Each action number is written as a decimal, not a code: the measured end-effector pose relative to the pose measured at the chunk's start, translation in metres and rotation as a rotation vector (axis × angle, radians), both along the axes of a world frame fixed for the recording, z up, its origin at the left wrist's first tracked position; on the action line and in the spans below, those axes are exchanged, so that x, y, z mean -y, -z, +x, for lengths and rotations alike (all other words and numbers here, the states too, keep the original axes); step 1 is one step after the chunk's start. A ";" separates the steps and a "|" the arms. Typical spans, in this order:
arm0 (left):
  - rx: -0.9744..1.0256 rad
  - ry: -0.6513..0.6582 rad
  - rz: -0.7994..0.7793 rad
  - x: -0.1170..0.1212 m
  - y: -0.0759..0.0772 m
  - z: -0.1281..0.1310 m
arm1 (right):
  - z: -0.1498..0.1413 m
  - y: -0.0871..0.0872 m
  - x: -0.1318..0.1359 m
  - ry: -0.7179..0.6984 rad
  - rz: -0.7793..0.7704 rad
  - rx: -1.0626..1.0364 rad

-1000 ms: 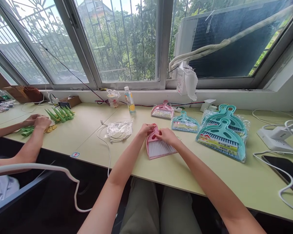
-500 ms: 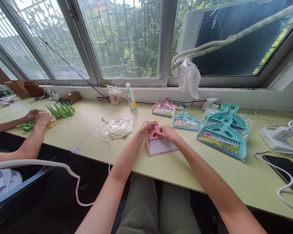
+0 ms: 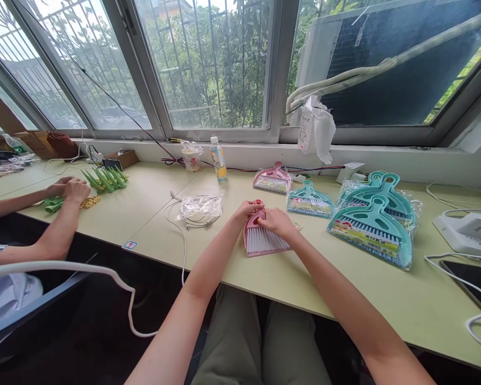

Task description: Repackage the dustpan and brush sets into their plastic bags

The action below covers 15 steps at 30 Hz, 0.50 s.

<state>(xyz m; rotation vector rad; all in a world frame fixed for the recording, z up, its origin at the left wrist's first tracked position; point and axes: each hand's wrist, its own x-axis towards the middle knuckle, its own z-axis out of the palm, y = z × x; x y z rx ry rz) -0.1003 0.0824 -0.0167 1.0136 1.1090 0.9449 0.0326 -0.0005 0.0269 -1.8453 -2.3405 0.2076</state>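
A pink dustpan and brush set point(image 3: 266, 241) with white bristles lies on the table in front of me, handle pointing away. My left hand point(image 3: 248, 212) is closed around its handle end. My right hand point(image 3: 279, 222) is closed on the upper body of the set, just right of the handle, and covers part of it. Past my right hand shows the edge of what looks like a printed card. Behind it stand a wrapped pink set point(image 3: 273, 182) and a wrapped teal set point(image 3: 309, 202). Several more teal sets point(image 3: 371, 230) in clear wrap are stacked to the right.
A bagged cable coil point(image 3: 201, 209) lies left of my arms, a drink bottle point(image 3: 218, 160) behind it. A power strip point(image 3: 457, 235) and a phone point(image 3: 471, 280) are at the right. A co-worker's hands point(image 3: 72, 190) handle green pieces at the left. A white cable point(image 3: 116, 280) hangs in front.
The view has turned slightly left, so things sit a little further right. Both hands stay on the pink set; the card edge beyond my right hand shows now.
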 end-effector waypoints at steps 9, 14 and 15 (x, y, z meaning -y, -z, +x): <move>-0.002 -0.019 -0.023 -0.003 0.000 0.000 | 0.003 0.004 0.000 0.022 0.000 -0.031; 0.017 -0.112 -0.037 -0.003 0.001 0.003 | 0.001 0.003 0.001 0.043 -0.025 -0.040; 0.031 -0.132 -0.038 -0.003 0.001 0.003 | 0.000 0.003 0.002 0.051 -0.031 -0.039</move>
